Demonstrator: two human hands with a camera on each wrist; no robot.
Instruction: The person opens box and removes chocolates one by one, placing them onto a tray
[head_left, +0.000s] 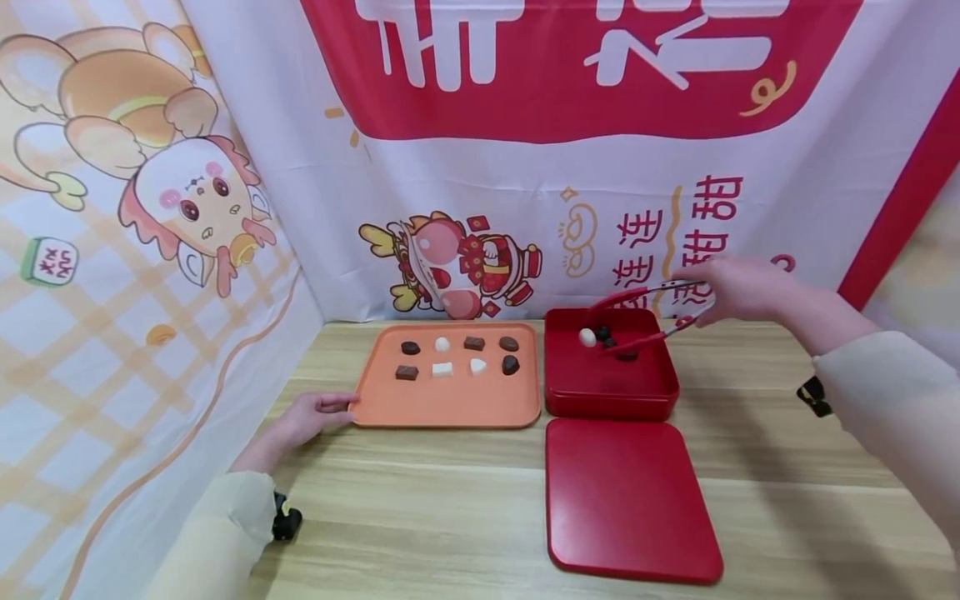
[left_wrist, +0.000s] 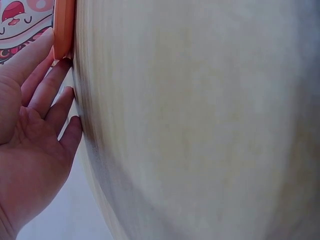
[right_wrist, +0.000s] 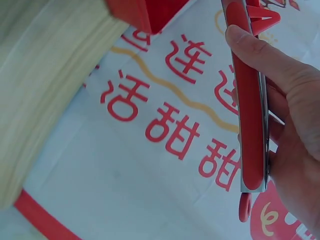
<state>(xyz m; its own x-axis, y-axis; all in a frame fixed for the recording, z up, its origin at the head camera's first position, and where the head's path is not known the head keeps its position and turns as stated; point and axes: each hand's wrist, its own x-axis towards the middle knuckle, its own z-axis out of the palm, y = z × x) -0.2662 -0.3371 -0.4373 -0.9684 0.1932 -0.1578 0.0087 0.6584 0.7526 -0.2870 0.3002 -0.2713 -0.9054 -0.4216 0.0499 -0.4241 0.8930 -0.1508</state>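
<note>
My right hand (head_left: 742, 289) grips a pair of red-and-silver tongs (right_wrist: 249, 115), with the thumb along one arm. Over the red box (head_left: 611, 406), the tong tips are spread around a white chocolate (head_left: 587, 337), which sits at their ends. Dark chocolates (head_left: 627, 355) lie inside the box beside the tips. At the near left corner of the orange tray (head_left: 442, 412), my left hand (head_left: 315, 415) holds the rim, its thumb above and fingers low against the edge (left_wrist: 62, 35). Brown and white chocolates (head_left: 442, 368) stand in two rows on the tray.
A red lid (head_left: 630, 500) lies flat on the wooden table (head_left: 420, 508), just in front of the box. Printed cloth (head_left: 465, 192) hangs close behind the tray and box, and another patterned cloth (head_left: 150, 350) borders the left side.
</note>
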